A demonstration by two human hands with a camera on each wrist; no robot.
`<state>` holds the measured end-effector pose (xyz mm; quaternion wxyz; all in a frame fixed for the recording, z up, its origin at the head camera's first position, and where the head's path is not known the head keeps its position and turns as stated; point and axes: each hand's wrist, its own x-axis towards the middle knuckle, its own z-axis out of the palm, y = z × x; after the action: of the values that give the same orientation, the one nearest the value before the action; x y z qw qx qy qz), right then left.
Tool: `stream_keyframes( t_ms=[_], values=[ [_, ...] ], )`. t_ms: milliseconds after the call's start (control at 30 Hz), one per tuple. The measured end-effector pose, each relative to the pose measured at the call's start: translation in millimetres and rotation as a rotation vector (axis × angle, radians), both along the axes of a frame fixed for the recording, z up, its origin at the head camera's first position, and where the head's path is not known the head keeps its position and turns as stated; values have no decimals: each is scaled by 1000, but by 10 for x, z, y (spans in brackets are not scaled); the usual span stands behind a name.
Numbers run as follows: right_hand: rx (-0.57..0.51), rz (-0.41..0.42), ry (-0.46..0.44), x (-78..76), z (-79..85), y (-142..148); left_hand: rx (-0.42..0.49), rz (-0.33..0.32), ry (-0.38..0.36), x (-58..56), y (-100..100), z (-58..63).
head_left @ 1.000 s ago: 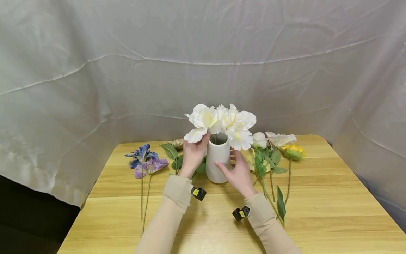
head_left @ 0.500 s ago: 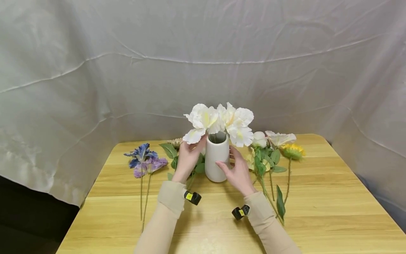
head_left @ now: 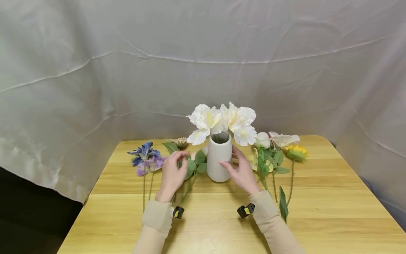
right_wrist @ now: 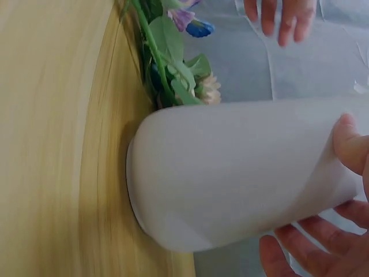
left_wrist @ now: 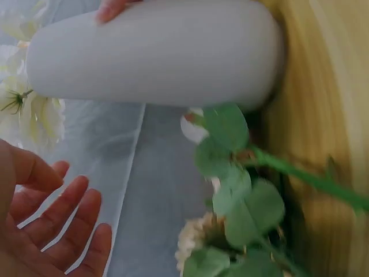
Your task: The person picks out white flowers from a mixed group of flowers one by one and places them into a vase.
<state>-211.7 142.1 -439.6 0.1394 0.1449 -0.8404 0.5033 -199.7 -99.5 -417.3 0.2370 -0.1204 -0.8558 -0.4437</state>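
A white vase (head_left: 219,160) stands upright on the table, with white iris-like flowers (head_left: 222,123) spreading above its mouth. My right hand (head_left: 241,173) holds the vase from the right, the thumb on its front and the fingers round its side. In the right wrist view, the thumb (right_wrist: 350,147) touches the vase wall. To the left, my left hand (head_left: 173,173) hovers over the table, apart from the vase, its fingers loosely bent around nothing. Just beyond that hand lie green-leaved stems (head_left: 193,165) and a pale beige flower (left_wrist: 199,236).
Blue (head_left: 144,152) and purple flowers (head_left: 152,165) lie on the left of the wooden table (head_left: 209,225). A sunflower (head_left: 296,152), a white rose (head_left: 262,140) and a pale pink flower (head_left: 283,139) lie on the right. Grey cloth (head_left: 203,77) hangs behind.
My left hand has left the white flower beside the vase mouth and moved left and toward me. The right hand stays on the vase; the white flowers remain in place.
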Motion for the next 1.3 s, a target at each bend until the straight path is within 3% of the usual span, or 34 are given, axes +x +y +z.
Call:
stream_keyframes(
  t_ms=[167,300,433,733,1067,1300],
  values=[
    [2,28,13,-6,11,40,-193,18,-35,103,-42,-55],
    [14,6,16,4,-10,7,-293,28,-99,166,-29,-125],
    [25,-36,8,-3,-55,-59,-361,37,-113,195,-15,-205],
    [43,-114,-3,-24,-32,-135,-411,30,-119,160,-32,-275],
    [91,-58,-37,-39,20,50,-444,21,-121,183,-38,-276],
    [90,-34,-68,-68,27,261,-488,22,-167,201,-5,-280]
  ],
)
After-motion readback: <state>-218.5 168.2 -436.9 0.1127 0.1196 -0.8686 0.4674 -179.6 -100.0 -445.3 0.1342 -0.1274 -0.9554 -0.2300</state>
